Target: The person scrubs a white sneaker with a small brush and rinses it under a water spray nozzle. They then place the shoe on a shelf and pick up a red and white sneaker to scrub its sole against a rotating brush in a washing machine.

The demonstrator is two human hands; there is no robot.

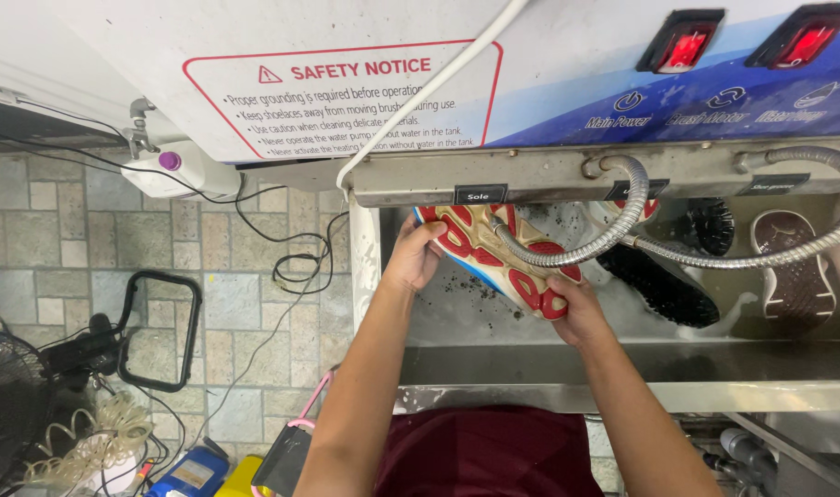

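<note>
I hold a sports shoe [490,253] sole-up over a steel wash basin [622,368]. Its sole is cream with red patches and a blue edge. My left hand [413,258] grips the toe end at the upper left. My right hand [578,311] grips the heel end at the lower right. A flexible metal hose [613,235] curves across the shoe just above it. Foamy water lies in the basin beneath the shoe.
A black brush [661,283] lies in the basin to the right, a round black brush [710,225] and a brown sole-shaped pad [793,267] further right. The machine panel [622,74] with two red switches stands above. Cables, a fan [11,405] and clutter cover the tiled floor at left.
</note>
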